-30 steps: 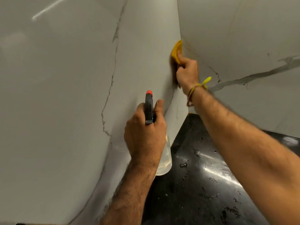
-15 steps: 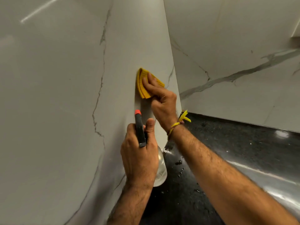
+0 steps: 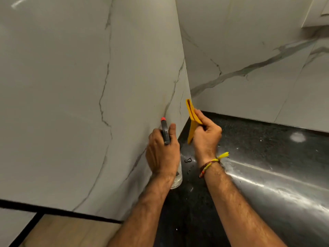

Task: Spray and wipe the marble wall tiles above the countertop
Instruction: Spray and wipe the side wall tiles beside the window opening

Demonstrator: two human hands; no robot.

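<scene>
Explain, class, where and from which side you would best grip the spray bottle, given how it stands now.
Grip the spray bottle at its neck just under the black head, coming from behind and above, as the left hand does. The red nozzle points toward the marble wall, so a forefinger probably reaches the trigger.

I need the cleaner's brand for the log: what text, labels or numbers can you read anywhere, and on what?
None can be read.
Spray bottle: the left hand covers most of it; no label shows.
Yellow cloth in the right hand: plain.
Marble wall tiles and black countertop: no writing.
</scene>
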